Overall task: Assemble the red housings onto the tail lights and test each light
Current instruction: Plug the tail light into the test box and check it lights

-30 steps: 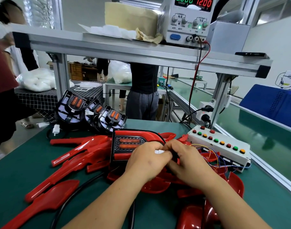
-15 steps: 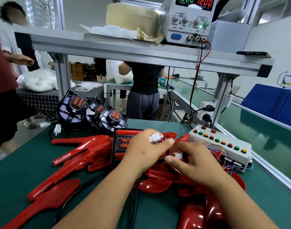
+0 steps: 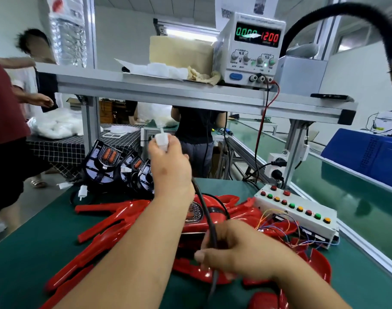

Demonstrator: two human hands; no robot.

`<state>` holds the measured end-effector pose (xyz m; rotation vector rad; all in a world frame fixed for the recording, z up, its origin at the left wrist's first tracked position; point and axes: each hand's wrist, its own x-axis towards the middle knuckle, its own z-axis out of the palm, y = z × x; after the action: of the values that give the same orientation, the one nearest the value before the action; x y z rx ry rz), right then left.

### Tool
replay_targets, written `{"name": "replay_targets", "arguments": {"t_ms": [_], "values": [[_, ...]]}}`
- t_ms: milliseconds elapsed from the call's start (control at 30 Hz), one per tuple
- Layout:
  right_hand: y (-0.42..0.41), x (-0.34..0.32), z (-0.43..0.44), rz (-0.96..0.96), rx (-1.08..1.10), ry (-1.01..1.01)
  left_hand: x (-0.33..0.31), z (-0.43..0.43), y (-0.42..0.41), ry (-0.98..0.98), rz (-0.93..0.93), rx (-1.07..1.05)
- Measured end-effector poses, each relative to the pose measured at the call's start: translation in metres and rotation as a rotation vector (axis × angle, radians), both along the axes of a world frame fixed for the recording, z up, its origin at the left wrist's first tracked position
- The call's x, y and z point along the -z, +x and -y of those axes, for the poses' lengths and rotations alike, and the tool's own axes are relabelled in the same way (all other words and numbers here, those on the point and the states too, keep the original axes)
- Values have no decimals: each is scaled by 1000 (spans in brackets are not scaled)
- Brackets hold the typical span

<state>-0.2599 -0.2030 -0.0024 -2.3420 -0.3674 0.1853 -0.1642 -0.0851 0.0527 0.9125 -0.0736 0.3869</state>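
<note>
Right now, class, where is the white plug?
In the head view, the white plug is held left of centre in the left hand, just above the black tail lights; its black cable runs down into the right hand.

The only readable text in front of you is on the power supply (image 3: 250, 47), which stands on the shelf (image 3: 168, 90). Its green display (image 3: 246, 32) shows the digits 0000. The red display (image 3: 270, 37) beside it shows 1200. Any decimal points are too faint to make out. Small arched print says CURRENT over the left knobs (image 3: 239, 56) and VOLTAGE over the right pair (image 3: 266, 60), with COARSE under the leftmost knob. A sheet of paper (image 3: 226, 13) behind the supply bears a square code, too blurred to read.
</note>
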Motion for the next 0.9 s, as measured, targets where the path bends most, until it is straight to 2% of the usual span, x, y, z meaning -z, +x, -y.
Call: {"name": "replay_targets", "arguments": {"t_ms": [67,133,200,300,367,433,533,600,700,800,900], "values": [[1,-11,16,-52,96,30,-5,-15,3,-103,7,19],[6,-20,32,-2,237,-31,-2,-31,5,-131,22,53],[16,-25,46,112,396,-145,8,-45,5,-52,34,78],[39,-30,56,265,564,-196,32,-60,4,201,16,46],[60,-31,56,337,605,-200,53,-69,4,244,-18,55],[82,-29,51,379,613,-195,69,-78,4,206,-101,56],[114,-20,40,427,605,-219,83,-86,8,272,-222,-88],[128,-11,32,411,592,-191,88,-90,8,437,-233,-235],[146,5,25,301,520,-223,95,-90,8,914,-206,-350],[155,18,23,138,458,-338,96,-87,9,1278,-191,-352],[156,23,26,66,465,-211,91,-86,10,1517,-251,-219]]}}
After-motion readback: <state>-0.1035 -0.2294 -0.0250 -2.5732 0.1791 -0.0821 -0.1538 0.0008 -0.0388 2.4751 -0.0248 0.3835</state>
